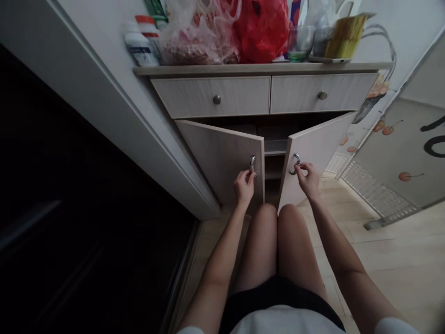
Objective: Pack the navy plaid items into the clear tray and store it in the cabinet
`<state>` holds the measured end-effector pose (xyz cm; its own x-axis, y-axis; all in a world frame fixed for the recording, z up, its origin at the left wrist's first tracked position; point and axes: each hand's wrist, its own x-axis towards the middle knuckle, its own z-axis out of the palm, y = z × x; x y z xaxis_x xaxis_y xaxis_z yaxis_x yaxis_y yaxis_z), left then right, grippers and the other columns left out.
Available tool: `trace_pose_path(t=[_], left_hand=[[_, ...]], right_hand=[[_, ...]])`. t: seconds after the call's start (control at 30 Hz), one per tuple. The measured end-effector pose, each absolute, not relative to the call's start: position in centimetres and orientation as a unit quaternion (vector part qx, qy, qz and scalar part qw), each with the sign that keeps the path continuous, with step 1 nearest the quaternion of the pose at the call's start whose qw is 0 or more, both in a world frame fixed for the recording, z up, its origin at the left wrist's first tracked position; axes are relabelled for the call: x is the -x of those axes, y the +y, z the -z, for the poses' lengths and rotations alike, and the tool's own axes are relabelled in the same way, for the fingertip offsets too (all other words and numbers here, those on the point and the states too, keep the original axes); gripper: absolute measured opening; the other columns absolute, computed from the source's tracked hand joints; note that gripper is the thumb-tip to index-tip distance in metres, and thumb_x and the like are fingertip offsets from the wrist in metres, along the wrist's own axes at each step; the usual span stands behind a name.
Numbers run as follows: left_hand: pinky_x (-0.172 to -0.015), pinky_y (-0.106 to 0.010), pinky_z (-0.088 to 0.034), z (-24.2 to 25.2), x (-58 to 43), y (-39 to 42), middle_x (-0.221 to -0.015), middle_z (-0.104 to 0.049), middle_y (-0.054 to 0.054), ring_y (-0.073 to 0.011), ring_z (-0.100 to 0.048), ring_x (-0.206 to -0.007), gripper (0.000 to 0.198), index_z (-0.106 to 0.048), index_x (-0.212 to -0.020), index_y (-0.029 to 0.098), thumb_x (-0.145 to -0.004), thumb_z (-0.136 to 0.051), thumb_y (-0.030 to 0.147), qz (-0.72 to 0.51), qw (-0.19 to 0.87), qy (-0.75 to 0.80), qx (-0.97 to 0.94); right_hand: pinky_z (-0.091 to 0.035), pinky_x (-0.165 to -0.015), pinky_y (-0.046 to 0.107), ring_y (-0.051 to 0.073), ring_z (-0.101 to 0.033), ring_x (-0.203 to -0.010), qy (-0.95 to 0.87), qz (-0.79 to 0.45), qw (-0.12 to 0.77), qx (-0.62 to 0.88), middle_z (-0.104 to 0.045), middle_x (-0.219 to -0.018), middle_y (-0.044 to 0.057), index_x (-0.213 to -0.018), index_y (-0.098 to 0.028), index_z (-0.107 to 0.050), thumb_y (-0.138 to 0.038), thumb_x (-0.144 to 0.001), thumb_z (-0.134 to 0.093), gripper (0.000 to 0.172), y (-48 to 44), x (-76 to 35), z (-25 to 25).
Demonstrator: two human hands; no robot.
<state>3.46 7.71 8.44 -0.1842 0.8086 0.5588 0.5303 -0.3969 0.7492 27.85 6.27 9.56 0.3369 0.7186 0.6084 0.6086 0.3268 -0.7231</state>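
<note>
My left hand [244, 185] is closed on the metal handle [252, 161] of the left cabinet door [225, 157]. The fingers of my right hand [308, 178] pinch the matching handle [296, 158] on the right cabinet door [318, 153]. Both doors stand partly swung out toward my knees, with a gap between them. Through the gap a shelf [274, 147] shows in the dark inside of the cabinet; what lies deeper is too dark to make out.
Above the doors are two closed drawers [187, 95] with round knobs. The cabinet top [215, 69] bears white bottles [141, 48], a clear plastic bag [194, 44], a red bag [262, 32] and a glass [299, 44]. A panel with cherry pictures [399, 139] stands at right.
</note>
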Motion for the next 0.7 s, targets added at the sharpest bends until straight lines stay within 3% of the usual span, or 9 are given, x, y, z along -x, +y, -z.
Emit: trace_pose_path(t=[0.4,0.7], left_hand=[[-0.085,-0.032,-0.047,-10.7,-7.2,16.4,-0.097,-0.074,-0.012,-0.0224,-0.068,-0.091,0.014,-0.073,-0.095,0.016,-0.092,-0.065,0.027,-0.459,0.138,0.580,-0.658],[-0.081,-0.032,-0.045,-11.8,-8.1,19.6,-0.096,-0.074,-0.013,-0.0231,-0.067,-0.090,0.015,-0.073,-0.094,0.016,-0.092,-0.065,0.029,-0.433,0.152,0.594,-0.661]], right_hand=[[-0.047,-0.083,0.038,0.026,-0.065,-0.100,-0.611,-0.051,0.433,0.661,-0.068,-0.112,0.013,-0.101,-0.020,-0.066,-0.055,-0.098,-0.042,0.043,15.4,-24.5,-10.8],[-0.045,-0.080,0.036,0.025,-0.065,-0.094,-0.615,-0.053,0.426,0.661,-0.069,-0.109,0.013,-0.101,-0.020,-0.065,-0.053,-0.099,-0.043,0.040,19.4,-23.7,-10.8]])
